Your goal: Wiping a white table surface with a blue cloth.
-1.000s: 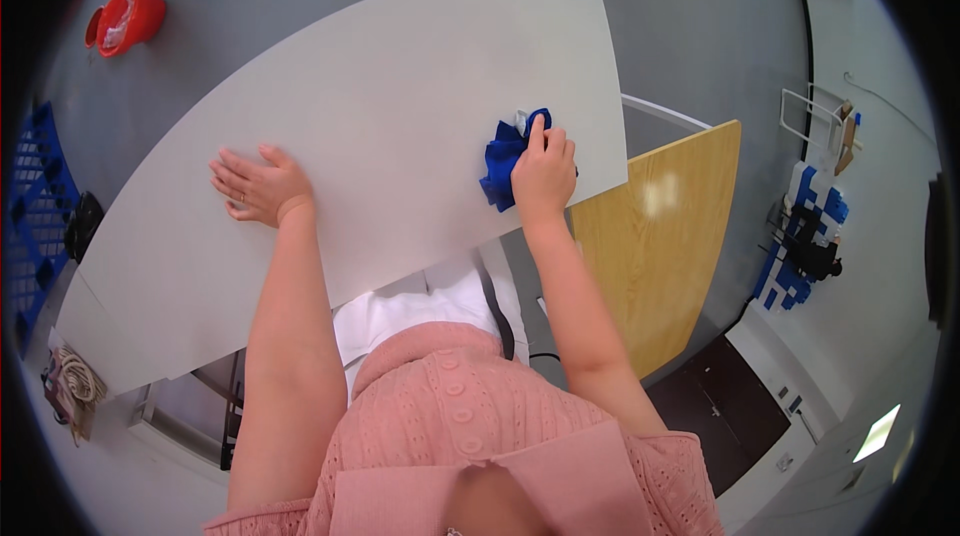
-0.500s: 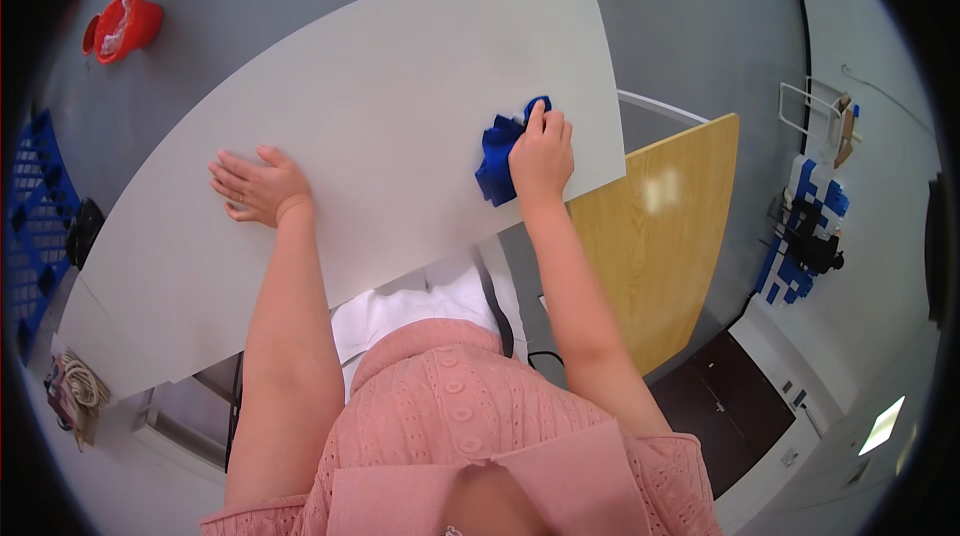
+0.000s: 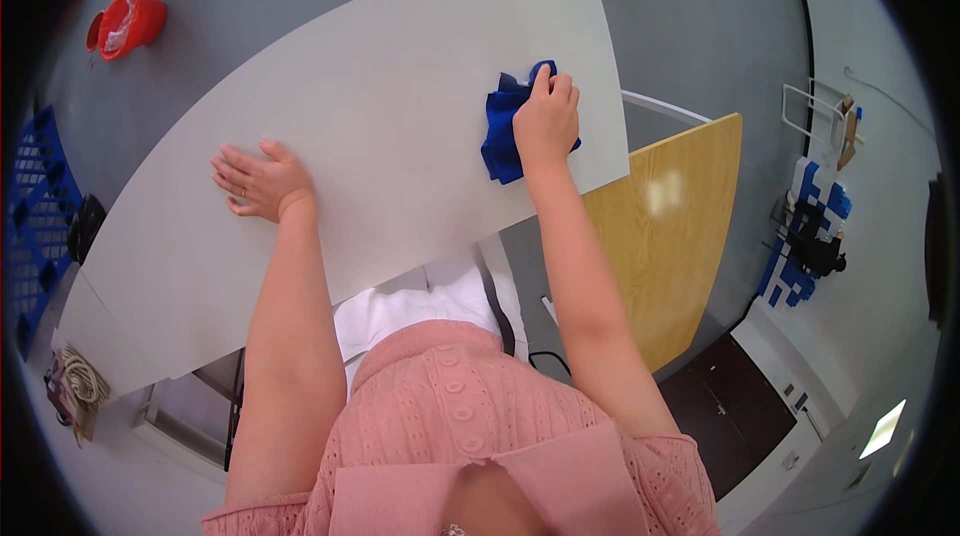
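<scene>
A crumpled dark blue cloth [image 3: 504, 131] lies on the white table [image 3: 400, 76], toward its right end. Over the cloth's right side my right hand [image 3: 548, 121] is closed, fingers bent and gripping the fabric against the tabletop. Parts of the cloth stick out to the left of the hand and beyond the fingertips. My left hand [image 3: 265, 183] rests flat on the left part of the same table, fingers stretched out and holding nothing. A ring shows on one of its fingers.
A wood-grain board or tabletop [image 3: 660, 226] stands close to the table's right end. On the floor at far left is a red bucket [image 3: 133, 24]. Blue plastic crates [image 3: 42, 206] and a coil of rope [image 3: 82, 379] sit by the table's left side.
My right hand has slid the blue cloth away from me across the tabletop, slightly to the right. The left hand stays in nearly the same spot.
</scene>
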`<state>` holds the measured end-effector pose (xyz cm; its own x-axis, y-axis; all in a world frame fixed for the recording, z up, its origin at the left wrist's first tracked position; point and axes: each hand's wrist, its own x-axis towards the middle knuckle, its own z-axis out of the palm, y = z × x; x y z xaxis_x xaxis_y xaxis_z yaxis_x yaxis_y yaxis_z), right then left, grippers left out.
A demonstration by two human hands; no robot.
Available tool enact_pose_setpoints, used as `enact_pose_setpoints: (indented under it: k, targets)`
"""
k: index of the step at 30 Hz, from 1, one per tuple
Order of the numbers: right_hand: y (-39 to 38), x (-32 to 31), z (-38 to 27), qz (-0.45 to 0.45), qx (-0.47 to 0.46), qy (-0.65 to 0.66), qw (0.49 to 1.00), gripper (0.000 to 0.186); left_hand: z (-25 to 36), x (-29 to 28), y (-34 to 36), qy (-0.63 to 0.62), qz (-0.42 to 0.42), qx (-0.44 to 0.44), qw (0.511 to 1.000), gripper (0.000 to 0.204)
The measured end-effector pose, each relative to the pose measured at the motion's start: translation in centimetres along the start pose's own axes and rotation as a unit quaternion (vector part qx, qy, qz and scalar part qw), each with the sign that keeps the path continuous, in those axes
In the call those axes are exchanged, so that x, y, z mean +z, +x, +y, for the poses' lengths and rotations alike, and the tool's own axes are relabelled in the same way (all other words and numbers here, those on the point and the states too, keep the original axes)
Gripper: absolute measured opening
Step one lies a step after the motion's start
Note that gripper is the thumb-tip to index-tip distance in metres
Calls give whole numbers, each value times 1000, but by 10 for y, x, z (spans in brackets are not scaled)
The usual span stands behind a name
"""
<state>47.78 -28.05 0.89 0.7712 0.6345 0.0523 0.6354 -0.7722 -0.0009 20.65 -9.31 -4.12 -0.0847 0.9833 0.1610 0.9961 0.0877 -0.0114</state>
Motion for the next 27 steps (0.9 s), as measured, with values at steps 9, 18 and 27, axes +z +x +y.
enact_pose_setpoints:
  k: [9,18,27]
  targets:
    - [-21,7,-1,-24,-19,-67,997,44,-1,3,0,2,6,3,1000,63]
    - [-36,3,3,-24,-32,-31,999,42,-2,3,1,-1,27,5,1000,62]
    - [-32,6,4,10,-18,9,1000,39,2,-2,2,-7,7,3,1000,62]
